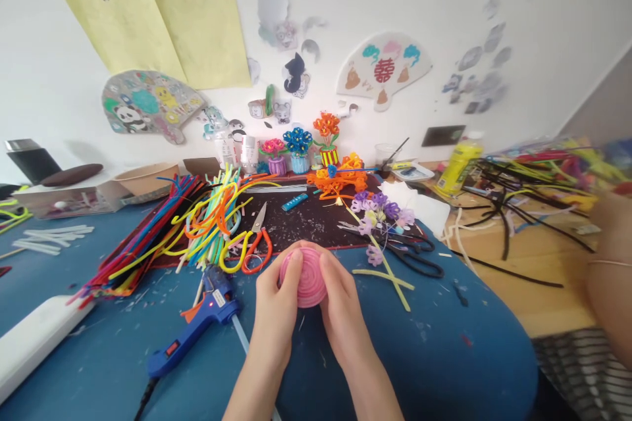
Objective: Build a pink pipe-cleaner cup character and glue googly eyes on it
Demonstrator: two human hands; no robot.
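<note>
Both my hands hold a round coil of pink pipe cleaner point(310, 279) above the blue table, its spiral face turned up toward me. My left hand point(277, 279) grips its left side with the thumb on the face. On the right edge, my right hand point(340, 286) is closed around it; the fingers of both hands are partly hidden behind the coil. Left of my hands lies a blue glue gun point(197, 325) with a glue stick in it. Red-handled scissors point(259, 243) and yellow-handled scissors point(234, 253) rest just beyond.
Bundles of coloured pipe cleaners point(212, 217) lie at left. Purple pipe-cleaner flowers point(380, 210) and black scissors point(415, 256) are to the right. Small flower pots point(299, 163) stand along the wall. A yellow bottle point(459, 164) is at back right, and another person's arm point(609, 276) at far right.
</note>
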